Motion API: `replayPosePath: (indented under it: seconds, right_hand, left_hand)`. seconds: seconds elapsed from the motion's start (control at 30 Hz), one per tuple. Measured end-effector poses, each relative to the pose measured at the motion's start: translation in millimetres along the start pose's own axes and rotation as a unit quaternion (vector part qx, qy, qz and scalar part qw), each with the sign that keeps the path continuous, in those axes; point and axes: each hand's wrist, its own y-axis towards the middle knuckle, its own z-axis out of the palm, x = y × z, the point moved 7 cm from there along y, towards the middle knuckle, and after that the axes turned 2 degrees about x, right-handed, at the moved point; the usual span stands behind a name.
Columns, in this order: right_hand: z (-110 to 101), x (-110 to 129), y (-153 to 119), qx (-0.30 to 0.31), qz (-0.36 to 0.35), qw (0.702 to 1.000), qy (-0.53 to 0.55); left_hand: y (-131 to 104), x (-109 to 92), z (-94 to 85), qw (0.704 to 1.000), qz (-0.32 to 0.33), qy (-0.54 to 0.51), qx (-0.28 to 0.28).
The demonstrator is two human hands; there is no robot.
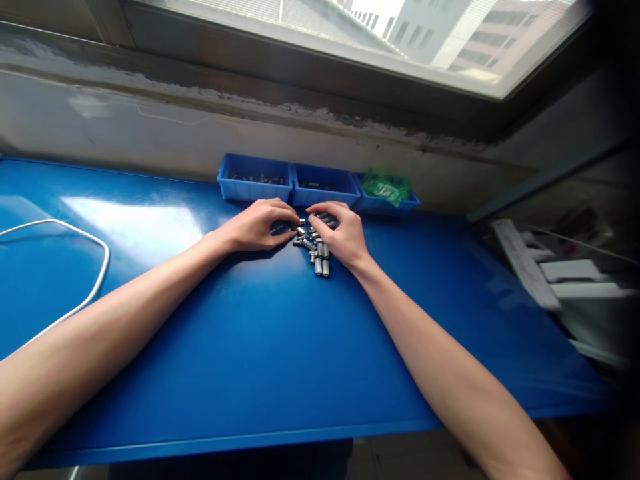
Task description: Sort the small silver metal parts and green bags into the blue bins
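Several small metal cylinders point(322, 251) lie in a loose pile on the blue table point(280, 347), between my two hands. On the pile's left side is my left hand point(263, 225), its thumb and forefinger curled towards each other around a small metal piece at the fingertips. My right hand point(340, 232) arches over the pile's right side, thumb and fingertips close above the parts; whether it grips one of them is too small to tell.
Behind the pile stand three blue bins: the left point(255, 189) and middle point(325, 196) hold small metal parts, the right point(387, 205) a green plastic bag point(386, 187). A white cable point(103, 267) curves at left. A wall and window rise behind.
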Motion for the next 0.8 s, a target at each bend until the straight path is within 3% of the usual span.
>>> replayPosePath:
  seconds: [0.2,0.47,0.63,0.8]
  right_hand:
    - [14.3,-0.1,-0.3,0.067,-0.02,0.996,-0.054]
    - [11.7,-1.8,0.1,0.039,-0.02,0.999,-0.031]
    - [5.3,0.2,-0.4,0.009,-0.014,0.998,0.066]
    - [3.9,-10.8,-0.6,-0.023,0.055,0.971,0.23]
  left_hand:
    - [-0.2,2.9,-5.6,0.999,-0.016,-0.005,-0.036]
    - [-0.2,2.0,-5.6,0.999,-0.035,0.003,-0.024]
    - [-0.9,5.0,-6.3,0.999,-0.043,0.001,-0.024]
    - [-0.5,6.9,-6.9,0.998,-0.055,-0.003,-0.026]
